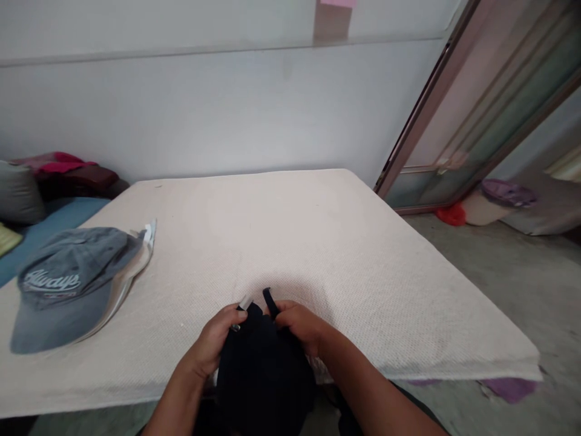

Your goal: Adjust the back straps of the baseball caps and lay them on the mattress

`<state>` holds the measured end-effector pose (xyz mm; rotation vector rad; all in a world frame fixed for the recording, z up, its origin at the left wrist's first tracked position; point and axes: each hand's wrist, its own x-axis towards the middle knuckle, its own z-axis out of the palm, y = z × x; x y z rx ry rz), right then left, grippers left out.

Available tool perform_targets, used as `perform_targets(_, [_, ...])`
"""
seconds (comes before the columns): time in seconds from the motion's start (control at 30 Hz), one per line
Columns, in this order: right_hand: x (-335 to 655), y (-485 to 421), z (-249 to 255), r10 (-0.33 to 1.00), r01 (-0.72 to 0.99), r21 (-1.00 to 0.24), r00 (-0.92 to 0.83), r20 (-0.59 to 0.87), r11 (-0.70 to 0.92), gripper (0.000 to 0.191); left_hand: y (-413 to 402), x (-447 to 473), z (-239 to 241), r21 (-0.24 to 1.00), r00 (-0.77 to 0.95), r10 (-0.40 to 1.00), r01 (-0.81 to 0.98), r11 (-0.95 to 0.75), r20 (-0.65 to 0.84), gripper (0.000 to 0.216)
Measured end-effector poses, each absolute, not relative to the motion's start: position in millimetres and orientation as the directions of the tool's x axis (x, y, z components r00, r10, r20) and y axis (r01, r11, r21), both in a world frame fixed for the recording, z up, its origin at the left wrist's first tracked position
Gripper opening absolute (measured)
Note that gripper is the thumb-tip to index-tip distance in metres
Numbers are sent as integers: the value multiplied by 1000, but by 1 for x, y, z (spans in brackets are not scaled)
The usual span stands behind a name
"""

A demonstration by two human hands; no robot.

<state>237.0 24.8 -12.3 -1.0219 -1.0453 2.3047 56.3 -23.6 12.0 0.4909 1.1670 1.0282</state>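
A black cap (267, 375) is held between my two hands at the near edge of the table, its back strap ends pointing away from me. My left hand (213, 339) pinches the strap side with a pale tag and a small metal buckle. Between the thumb and fingers of my right hand (302, 324) is the other side, where a loose black strap end (270, 301) sticks up. At the left lies a stack of caps, a grey-blue cap (77, 272) with white "Always" lettering on top and lighter brims beneath it.
The table (272, 236) wears a cream textured cover and stands against a white wall (227, 115). A grey cushion (20, 194) and dark red cloth lie beyond its left side. Glass sliding doors (472, 115) and a grey floor (481, 260) are at the right.
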Motion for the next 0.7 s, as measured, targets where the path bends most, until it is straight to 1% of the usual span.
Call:
perform_targets(0.1, [239, 28, -10, 676, -91, -799, -595, -435, -594, 26, -24, 57, 9, 731, 83, 813, -392, 559, -576, 15])
perform_targets(0.17, [242, 30, -8, 706, -123, -814, -581, -405, -567, 24, -24, 57, 9, 739, 74, 805, -356, 572, -588, 17])
perform_targets(0.27, [243, 32, -6, 731, -147, -819, -557, -395, -555, 21, -24, 57, 10, 814, 18, 856, -298, 498, -517, 12])
perform_targets(0.37, [245, 34, -5, 777, -195, -827, -504, -376, -527, 11, -22, 58, 10, 846, -24, 880, -289, 448, -474, 16])
perform_targets(0.4, [245, 35, -5, 797, -218, -832, -485, -361, -510, 11, -20, 58, 10, 849, -50, 880, -291, 440, -473, 19])
perform_targets(0.47, [247, 36, -3, 822, -240, -840, -452, -347, -487, 18, -18, 59, 8, 858, -121, 873, -294, 422, -472, 21])
perform_targets(0.57, [252, 40, 0, 825, -205, -853, -436, -360, -480, 22, -13, 59, 5, 862, -206, 858, -316, 396, -470, 26])
perform_targets(0.63, [255, 42, 2, 825, -193, -860, -441, -353, -472, 23, -10, 58, 5, 847, -224, 846, -362, 390, -485, 28])
perform_targets(0.7, [258, 43, 3, 830, -217, -862, -451, -327, -458, 26, -9, 56, 6, 819, -203, 843, -428, 381, -498, 27])
